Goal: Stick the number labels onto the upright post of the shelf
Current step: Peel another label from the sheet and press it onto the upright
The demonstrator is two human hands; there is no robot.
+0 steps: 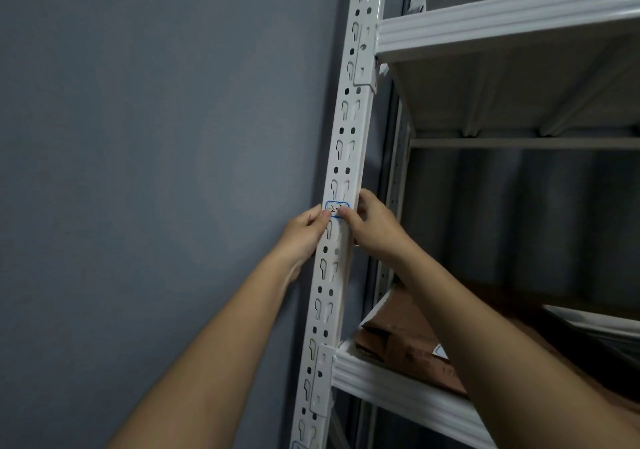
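Label pressed onto the upright post (341, 171)

Both thumbs pin the blue-bordered label (336, 209) midway between the post's two shelf beams: left hand (304, 237) and right hand (372, 227) curl around the post (likely smoothing it flat).

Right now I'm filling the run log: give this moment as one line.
step: pressing label onto post | left hand: on label's left edge | right hand: on right edge | place: between two shelves
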